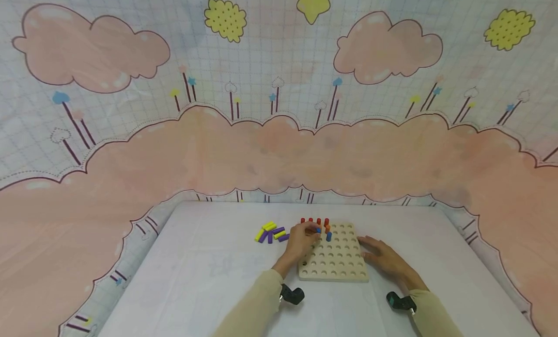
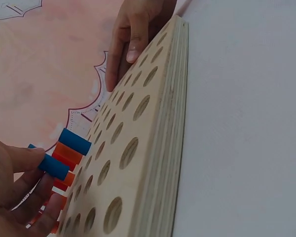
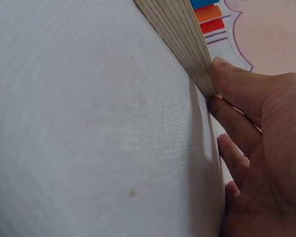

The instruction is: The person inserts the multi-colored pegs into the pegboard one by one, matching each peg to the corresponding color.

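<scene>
My left hand point(image 1: 301, 242) is over the left part of a wooden pegboard point(image 1: 333, 277), pinching a blue peg point(image 2: 54, 167) between thumb and fingers. In the left wrist view, that peg overlaps an orange one. Another blue peg point(image 1: 329, 237) stands in a hole just to the right, with an orange peg point(image 1: 328, 229) behind it. Along the far edge is a row of red pegs point(image 1: 318, 221), partly hidden by the left hand. My right hand point(image 1: 385, 257) lies at the board's right side, its thumb and index fingertips point(image 3: 221, 106) against the edge, fingers relaxed.
Loose yellow pegs point(image 1: 269, 226) and purple pegs point(image 1: 270, 237) lie in a pile left of the board. The white table point(image 1: 183, 279) runs back to a patterned cloth backdrop point(image 1: 279, 158). Rows of round holes cover the board.
</scene>
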`<state>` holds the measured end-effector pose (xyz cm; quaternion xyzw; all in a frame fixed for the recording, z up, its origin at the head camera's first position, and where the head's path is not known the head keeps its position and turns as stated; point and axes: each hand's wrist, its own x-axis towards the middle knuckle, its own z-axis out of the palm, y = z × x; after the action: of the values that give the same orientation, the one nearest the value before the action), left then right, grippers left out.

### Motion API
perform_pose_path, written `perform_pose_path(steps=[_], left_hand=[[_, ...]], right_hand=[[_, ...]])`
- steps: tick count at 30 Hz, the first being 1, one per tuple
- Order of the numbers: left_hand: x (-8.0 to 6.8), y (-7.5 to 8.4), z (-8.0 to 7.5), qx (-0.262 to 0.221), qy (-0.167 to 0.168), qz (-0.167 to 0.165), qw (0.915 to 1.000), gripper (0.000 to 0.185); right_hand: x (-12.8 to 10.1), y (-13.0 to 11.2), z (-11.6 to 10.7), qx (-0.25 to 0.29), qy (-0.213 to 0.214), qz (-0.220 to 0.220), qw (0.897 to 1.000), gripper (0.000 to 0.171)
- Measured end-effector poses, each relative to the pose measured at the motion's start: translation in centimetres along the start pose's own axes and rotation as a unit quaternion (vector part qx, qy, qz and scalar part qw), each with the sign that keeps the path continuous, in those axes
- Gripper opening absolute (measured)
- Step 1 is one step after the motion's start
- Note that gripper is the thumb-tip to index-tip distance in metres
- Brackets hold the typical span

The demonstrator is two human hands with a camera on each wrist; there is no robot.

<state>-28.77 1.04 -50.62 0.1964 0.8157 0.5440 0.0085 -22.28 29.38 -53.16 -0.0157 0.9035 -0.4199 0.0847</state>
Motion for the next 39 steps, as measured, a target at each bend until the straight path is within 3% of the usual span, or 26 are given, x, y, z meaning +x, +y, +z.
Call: perform_pose_path(steps=[21,30,39], left_hand=[[0.4,-0.4,1.4,0.033,0.013,-0.047,0.9983,0.019],[0.4,-0.5,1.7,0.049,0.011,-0.046,0.9977,0.019],[0.4,-0.5,1.4,0.052,0.004,-0.045,0.9976,0.019]], right_hand=[[0.0,0.1,0.2,0.013,0.004,0.021,1.000,0.059],[0.1,0.2,0.3,-0.013,0.005,0.012,1.000,0.059],[0.1,0.2,-0.1,0.010,-0.001,0.018,1.000,0.061]])
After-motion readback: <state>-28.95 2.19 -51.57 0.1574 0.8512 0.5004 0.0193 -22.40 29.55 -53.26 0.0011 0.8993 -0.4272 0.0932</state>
